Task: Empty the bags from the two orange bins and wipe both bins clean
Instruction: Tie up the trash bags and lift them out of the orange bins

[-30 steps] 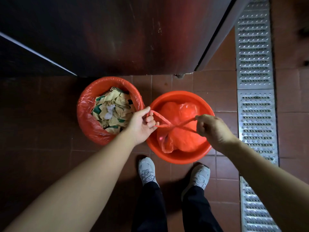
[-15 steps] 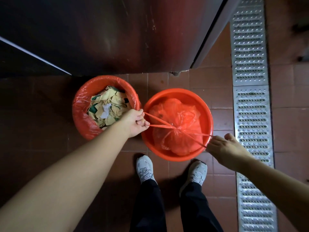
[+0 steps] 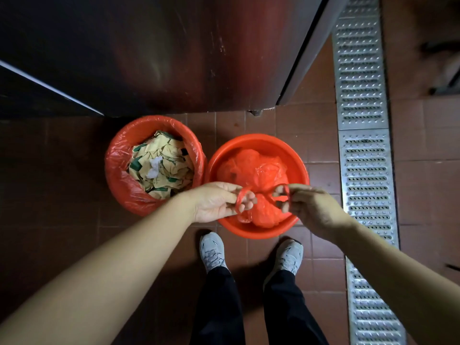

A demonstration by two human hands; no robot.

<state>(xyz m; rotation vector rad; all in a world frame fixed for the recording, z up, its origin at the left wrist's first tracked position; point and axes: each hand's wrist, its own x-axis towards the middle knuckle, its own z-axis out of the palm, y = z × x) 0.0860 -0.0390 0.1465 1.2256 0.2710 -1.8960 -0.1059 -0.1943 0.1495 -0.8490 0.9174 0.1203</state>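
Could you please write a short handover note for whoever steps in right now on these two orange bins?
Left hand: pinching one handle loop of the tied bag.
Right hand: pinching the other loop, both over the right bin.
Tied bag sits gathered inside the right bin, not lifted out.
Left bin on the floor touching the right one, its liner open over the rim, full of paper waste.
Done: right bag gathered shut.
Left: finish the knot if needed, lift that bag out, tie and remove the left liner, wipe both bins. No cloth in view.
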